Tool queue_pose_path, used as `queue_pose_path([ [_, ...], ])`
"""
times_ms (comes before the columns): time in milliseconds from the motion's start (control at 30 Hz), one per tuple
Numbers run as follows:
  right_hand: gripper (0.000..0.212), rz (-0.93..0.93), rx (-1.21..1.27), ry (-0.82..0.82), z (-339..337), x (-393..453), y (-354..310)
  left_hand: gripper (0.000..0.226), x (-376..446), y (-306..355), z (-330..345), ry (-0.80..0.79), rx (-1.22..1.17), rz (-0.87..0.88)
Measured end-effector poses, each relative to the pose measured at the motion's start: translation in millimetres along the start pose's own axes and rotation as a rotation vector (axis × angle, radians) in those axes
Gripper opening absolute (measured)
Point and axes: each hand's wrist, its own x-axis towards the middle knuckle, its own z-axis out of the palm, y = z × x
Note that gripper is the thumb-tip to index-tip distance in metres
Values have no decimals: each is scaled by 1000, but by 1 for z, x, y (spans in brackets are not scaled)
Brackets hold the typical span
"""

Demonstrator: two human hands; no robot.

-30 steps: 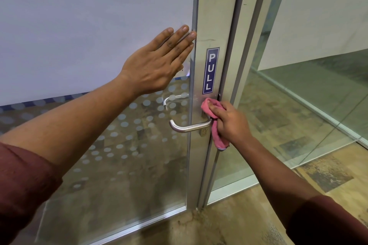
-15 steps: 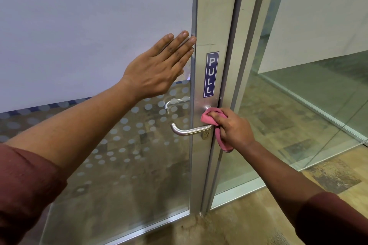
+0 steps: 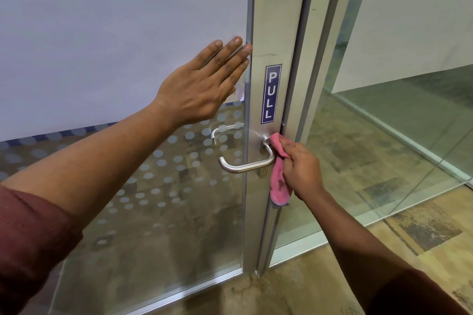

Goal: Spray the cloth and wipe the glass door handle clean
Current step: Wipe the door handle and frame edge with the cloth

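Note:
A brushed-metal lever handle (image 3: 245,166) sticks out leftward from the door's aluminium frame (image 3: 279,33). My right hand (image 3: 300,169) grips a pink cloth (image 3: 279,179) and presses its top corner against the handle's base, right beside the frame edge. The cloth's lower end hangs down below my fist. My left hand (image 3: 204,84) lies flat with straight fingers on the frosted glass panel (image 3: 115,33), fingertips at the frame. No spray bottle is in view.
A blue PULL label (image 3: 271,93) runs down the frame above the handle. A second handle (image 3: 222,129) shows through the dotted glass. A fixed glass wall (image 3: 384,135) stands to the right. Patterned floor (image 3: 320,289) lies below.
My right hand has slid the cloth off the lever's inner end to the right side of the handle's base. My left hand stays flat on the glass.

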Motion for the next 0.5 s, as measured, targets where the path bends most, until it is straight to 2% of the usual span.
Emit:
queue_pose_path([
  [100,48,42,96,73,18,-8,-3,58,1,1,0,6,0,2],
  [200,42,176,246,123,42,-22,-6,58,0,1,1,18,10,4],
  [300,27,271,338,-4,62,-41,-3,59,-1,0,2,11,24,1],
  [367,25,304,397,-40,73,-55,-5,59,0,0,2,0,20,6],
  [433,30,406,499,80,78,-58,-14,59,2,1,2,6,27,9],
  [500,33,415,458,185,80,-56,-22,58,2,2,2,12,25,9],
])
